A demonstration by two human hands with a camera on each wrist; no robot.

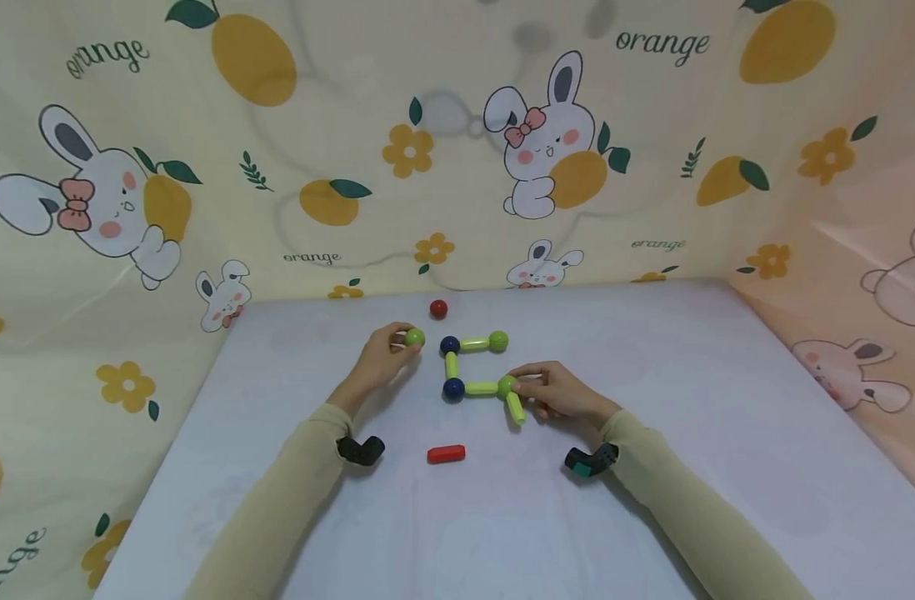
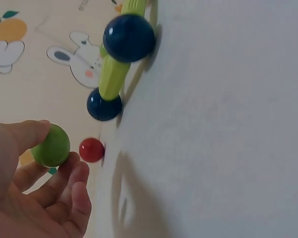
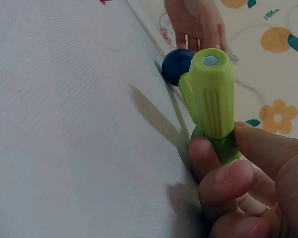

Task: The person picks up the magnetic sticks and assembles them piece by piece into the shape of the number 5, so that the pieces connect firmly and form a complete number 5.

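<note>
Between thumb and fingertips, my left hand [image 1: 383, 357] pinches a loose green ball [image 2: 51, 145], held above the table left of a linked chain of balls and rods. My right hand [image 1: 566, 390] grips another green ball [image 1: 507, 386] at the chain's near right corner. A yellow-green rod [image 3: 214, 96] sticks out from that ball toward the near side, its free end showing a round metal tip. The chain runs on through a rod [image 1: 482, 388], a dark blue ball [image 1: 453, 389], a second blue ball [image 1: 449, 345] and a far green ball [image 1: 498, 341].
A red ball [image 1: 438, 309] lies near the table's back edge. A red rod [image 1: 446, 454] lies on the white tabletop [image 1: 487, 525] in front of the chain. Behind the table hangs a patterned cloth [image 1: 442, 83] with rabbits and oranges.
</note>
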